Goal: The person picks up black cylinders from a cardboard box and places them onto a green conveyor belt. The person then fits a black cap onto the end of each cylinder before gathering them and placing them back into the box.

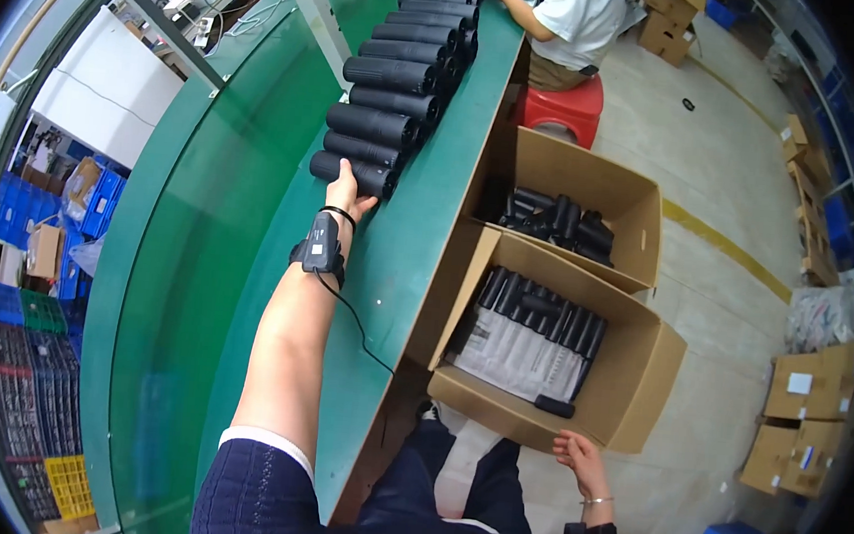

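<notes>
A row of black cylinders [375, 124] lies side by side on the green bench, running away from me. My left hand [350, 191] is closed on the nearest black cylinder [330, 166], thumb over its side; the other fingers are partly hidden. Low at the right, my right hand [582, 460] hangs by the near edge of an open cardboard box [628, 383], empty, with its fingers loosely bent and apart. Inside that box, several black cylinders [544, 311] stand in a row beside white wrapped ones [520, 355]. One black piece [553, 406] lies at the box's near side.
Beyond the near box stands a second open carton [633, 198] with a jumble of black pieces [561, 222]. A co-worker [577, 23] sits on a red stool [565, 109] at the bench's far end. A white post [311, 17] rises from the bench [359, 362]. A cable trails from my left wrist.
</notes>
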A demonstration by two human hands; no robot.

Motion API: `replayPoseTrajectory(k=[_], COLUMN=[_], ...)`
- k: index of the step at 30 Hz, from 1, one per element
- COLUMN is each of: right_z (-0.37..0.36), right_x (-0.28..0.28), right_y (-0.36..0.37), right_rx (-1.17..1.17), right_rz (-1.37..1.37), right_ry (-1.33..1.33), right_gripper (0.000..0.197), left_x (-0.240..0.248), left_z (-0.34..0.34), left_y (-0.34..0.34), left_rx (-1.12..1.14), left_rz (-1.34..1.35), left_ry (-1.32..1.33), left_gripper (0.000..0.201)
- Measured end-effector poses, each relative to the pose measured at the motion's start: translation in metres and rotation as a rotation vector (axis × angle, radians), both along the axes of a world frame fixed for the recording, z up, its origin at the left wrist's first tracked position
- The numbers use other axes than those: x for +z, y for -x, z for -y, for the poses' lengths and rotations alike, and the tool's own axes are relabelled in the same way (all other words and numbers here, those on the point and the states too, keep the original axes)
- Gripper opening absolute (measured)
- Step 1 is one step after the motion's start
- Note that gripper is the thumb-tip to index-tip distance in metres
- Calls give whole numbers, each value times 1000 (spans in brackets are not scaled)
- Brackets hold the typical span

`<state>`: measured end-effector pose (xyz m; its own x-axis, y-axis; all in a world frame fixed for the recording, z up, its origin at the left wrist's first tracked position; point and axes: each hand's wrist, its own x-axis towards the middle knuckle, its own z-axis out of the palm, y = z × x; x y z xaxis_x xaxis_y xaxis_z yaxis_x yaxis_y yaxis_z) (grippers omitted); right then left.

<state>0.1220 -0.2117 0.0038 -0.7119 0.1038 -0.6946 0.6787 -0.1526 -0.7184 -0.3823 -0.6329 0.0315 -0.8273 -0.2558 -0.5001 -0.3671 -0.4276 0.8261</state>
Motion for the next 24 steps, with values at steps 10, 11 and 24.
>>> replayPoseTrajectory(k=[10, 11, 24], right_z=[-118, -138, -241], right_x=[-40, -51, -257], right_y=[-17, -22, 65], right_rx=[113, 157, 798], right_rz=[36, -71, 12], right_ry=[-39, -82, -438], right_gripper=[33, 34, 32], left_x=[-21, -23, -243], left_z=[-10, -22, -270], left_y=[-42, -49, -225], left_rx=[168, 237, -1022], left_rz=[-44, -86, 735], left_ry=[391, 526, 196], left_gripper=[60, 53, 20])
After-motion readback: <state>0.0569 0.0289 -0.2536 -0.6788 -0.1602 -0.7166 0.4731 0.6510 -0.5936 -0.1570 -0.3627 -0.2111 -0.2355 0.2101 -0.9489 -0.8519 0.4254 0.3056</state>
